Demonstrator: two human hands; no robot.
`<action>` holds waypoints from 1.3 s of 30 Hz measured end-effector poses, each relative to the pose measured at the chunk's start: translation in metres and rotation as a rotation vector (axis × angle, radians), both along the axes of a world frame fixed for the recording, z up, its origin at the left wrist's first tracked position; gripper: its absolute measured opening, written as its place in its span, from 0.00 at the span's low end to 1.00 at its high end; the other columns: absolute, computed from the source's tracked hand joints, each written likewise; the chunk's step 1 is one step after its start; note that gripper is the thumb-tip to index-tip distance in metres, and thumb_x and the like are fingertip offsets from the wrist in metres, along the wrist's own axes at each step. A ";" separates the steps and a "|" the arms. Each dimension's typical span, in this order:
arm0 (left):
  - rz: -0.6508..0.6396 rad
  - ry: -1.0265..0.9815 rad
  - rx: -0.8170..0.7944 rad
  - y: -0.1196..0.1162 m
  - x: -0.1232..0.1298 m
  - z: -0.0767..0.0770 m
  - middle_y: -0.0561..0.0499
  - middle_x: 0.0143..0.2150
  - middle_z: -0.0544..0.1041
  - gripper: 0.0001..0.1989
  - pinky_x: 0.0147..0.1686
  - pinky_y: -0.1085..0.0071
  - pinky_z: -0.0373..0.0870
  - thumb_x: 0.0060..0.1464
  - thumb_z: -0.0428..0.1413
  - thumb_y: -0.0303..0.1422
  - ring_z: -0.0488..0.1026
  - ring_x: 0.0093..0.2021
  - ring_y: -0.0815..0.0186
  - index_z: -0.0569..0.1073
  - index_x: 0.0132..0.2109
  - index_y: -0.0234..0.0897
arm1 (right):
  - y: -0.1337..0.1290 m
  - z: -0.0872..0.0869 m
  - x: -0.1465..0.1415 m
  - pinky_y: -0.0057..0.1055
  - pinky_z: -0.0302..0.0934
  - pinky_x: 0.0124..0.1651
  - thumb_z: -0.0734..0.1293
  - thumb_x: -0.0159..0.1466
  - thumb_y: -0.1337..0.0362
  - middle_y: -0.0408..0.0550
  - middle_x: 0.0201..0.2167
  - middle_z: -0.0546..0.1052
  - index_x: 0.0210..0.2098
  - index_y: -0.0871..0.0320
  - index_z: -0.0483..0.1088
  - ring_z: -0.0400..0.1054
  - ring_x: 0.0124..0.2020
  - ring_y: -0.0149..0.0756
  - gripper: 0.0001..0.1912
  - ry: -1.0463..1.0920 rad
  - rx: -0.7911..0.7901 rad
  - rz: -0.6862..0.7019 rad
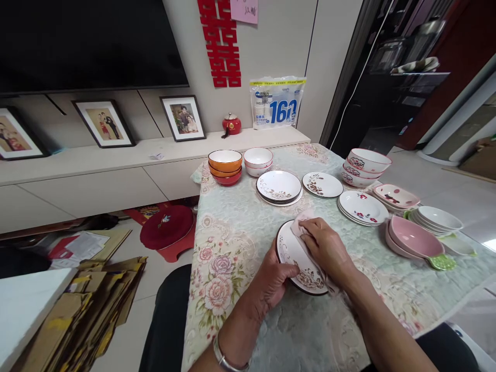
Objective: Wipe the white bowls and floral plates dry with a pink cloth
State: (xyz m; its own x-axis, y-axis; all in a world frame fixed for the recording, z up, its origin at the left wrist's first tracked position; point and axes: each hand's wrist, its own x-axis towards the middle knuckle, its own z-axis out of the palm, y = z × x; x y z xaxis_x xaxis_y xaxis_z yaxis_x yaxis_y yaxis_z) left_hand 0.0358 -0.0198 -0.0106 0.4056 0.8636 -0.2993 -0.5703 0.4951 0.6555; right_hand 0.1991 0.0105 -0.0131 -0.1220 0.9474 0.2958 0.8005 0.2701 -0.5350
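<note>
The round, white, dark-rimmed ceramic plate (pixel 295 252) over the floral fabric tablecloth (pixel 228 243), pinched at its edge by your left hand (pixel 274 279), could slip if your right hand (pixel 326 244), pinching a pale pink cloth (pixel 299 226) against its rim, pushes too hard.

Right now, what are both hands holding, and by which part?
The left hand grips a flowered plate by its near-left rim; the right hand holds a bunched pale cloth at the plate's far edge.

Dark screen (pixel 89 41), framed photos (pixel 104 123), red jar (pixel 231 125), maroon-topped stool (pixel 167 228), flattened cardboard (pixel 83 312)
</note>
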 end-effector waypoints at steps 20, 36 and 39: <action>-0.100 0.053 0.090 -0.001 0.000 -0.004 0.49 0.44 0.80 0.45 0.43 0.66 0.69 0.30 0.51 0.14 0.75 0.45 0.58 0.68 0.60 0.42 | -0.001 0.005 0.005 0.47 0.65 0.45 0.59 0.67 0.69 0.61 0.42 0.74 0.50 0.65 0.72 0.66 0.45 0.52 0.15 -0.300 0.155 -0.167; -0.112 0.040 0.115 -0.002 0.002 -0.004 0.50 0.45 0.79 0.44 0.43 0.68 0.68 0.29 0.51 0.15 0.73 0.48 0.57 0.69 0.59 0.42 | 0.000 -0.002 0.004 0.44 0.65 0.45 0.64 0.64 0.68 0.58 0.43 0.71 0.47 0.61 0.73 0.65 0.44 0.48 0.13 -0.206 0.297 -0.239; -0.107 0.022 0.097 -0.002 0.002 -0.005 0.51 0.46 0.79 0.44 0.43 0.69 0.67 0.29 0.51 0.15 0.73 0.47 0.59 0.69 0.58 0.43 | -0.005 0.000 -0.005 0.43 0.65 0.45 0.63 0.64 0.69 0.56 0.39 0.73 0.45 0.61 0.73 0.67 0.43 0.47 0.11 -0.210 0.235 -0.175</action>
